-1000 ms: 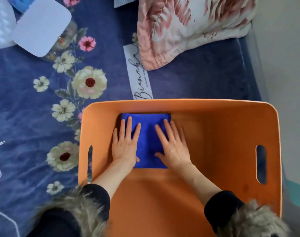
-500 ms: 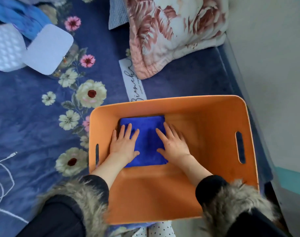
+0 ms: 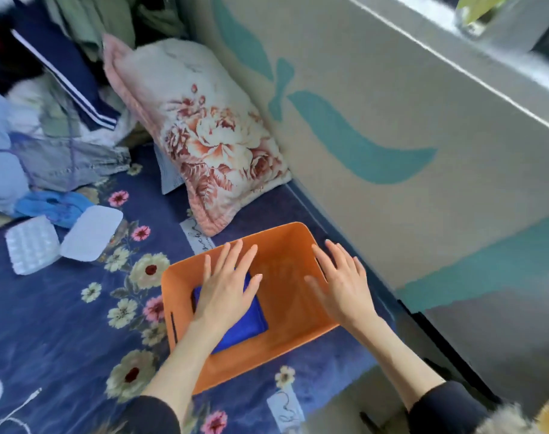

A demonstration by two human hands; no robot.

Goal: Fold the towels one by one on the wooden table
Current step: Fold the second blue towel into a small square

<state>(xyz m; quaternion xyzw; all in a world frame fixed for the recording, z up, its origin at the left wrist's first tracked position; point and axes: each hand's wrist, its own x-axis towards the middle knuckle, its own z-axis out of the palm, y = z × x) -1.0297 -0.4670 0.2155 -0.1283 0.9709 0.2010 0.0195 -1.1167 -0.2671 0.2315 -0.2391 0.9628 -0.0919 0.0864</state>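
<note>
**Folded towel sits in the orange bin**

Floral navy bedspread underneath, orange plastic bin on top, and in its left half lies the folded blue towel. Left hand is over it, fingers straight and spread; right hand likewise, over the bare bin floor. Towel looks soft, light, floppy: best pinched at its edges.
</note>
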